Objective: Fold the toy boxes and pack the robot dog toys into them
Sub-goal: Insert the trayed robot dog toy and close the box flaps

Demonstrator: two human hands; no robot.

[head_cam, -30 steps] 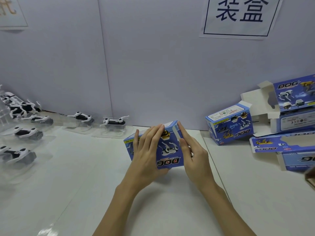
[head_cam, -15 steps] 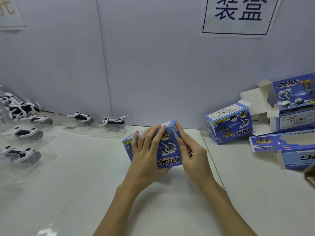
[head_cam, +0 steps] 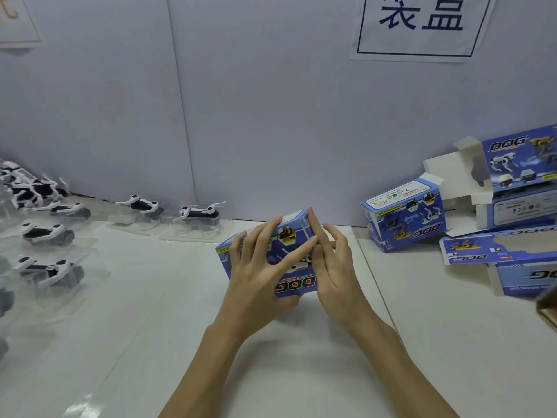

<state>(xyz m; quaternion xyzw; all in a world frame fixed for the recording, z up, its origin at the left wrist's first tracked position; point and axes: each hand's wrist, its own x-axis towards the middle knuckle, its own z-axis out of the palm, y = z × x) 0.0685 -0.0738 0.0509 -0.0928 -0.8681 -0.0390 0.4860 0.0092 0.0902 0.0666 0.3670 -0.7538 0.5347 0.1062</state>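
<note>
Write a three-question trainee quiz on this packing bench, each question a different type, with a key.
1. True or false: both the left hand and the right hand are on the blue toy box at the centre of the table.
2. Multiple choice: the robot dog toys in clear trays lie on which side of the held box? A. left B. right C. directly in front of the wrists
3. Fill in: the closed box standing to the right is printed with the word ____.

Key: 1 true; 2 A; 3 DOG
</note>
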